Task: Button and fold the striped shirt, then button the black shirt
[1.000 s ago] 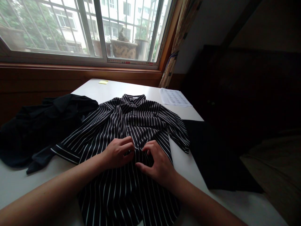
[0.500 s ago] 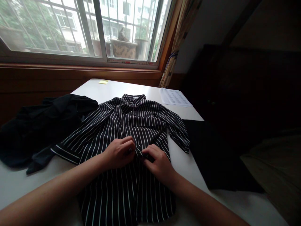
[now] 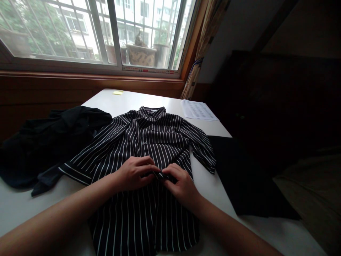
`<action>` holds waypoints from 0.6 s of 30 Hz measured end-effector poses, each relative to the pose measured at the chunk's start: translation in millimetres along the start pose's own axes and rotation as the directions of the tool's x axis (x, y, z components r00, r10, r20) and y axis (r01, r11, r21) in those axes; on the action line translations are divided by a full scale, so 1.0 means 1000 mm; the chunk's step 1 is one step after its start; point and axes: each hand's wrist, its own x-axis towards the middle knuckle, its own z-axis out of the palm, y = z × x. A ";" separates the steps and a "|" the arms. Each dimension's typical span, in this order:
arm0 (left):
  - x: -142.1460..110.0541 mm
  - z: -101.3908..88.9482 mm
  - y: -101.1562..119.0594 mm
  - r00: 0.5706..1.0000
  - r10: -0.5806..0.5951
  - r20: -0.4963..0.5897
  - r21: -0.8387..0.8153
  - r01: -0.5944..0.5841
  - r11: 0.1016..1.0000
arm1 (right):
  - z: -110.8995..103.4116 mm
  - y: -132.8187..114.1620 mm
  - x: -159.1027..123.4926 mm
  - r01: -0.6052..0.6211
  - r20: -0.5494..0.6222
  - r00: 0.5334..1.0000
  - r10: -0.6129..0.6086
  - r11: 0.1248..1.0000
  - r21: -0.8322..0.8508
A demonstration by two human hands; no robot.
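A black shirt with white stripes (image 3: 149, 142) lies face up on the white table (image 3: 128, 101), collar toward the window. My left hand (image 3: 134, 173) rests on the shirt's front at its middle, fingers curled and pinching the button strip. My right hand (image 3: 180, 185) meets it from the right, thumb and fingers closed on the other edge of the same strip. The two hands touch at the fingertips. A small white button shows on the strip above them.
A pile of black clothing (image 3: 45, 142) lies at the table's left. A printed sheet (image 3: 198, 110) and a yellow sticky note (image 3: 117, 92) lie near the window. A dark flat cloth (image 3: 245, 177) covers the table's right edge. Dark furniture stands at the right.
My right hand has gone from spread fingers on the shirt to a pinch on the button strip. The shirt's lower front has been drawn together and straightened. My left hand has barely moved.
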 end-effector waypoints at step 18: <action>0.001 0.001 0.000 0.995 0.085 -0.054 0.108 -0.078 0.991 | -0.009 -0.006 0.000 0.153 -0.156 0.976 -0.154 0.988 -0.019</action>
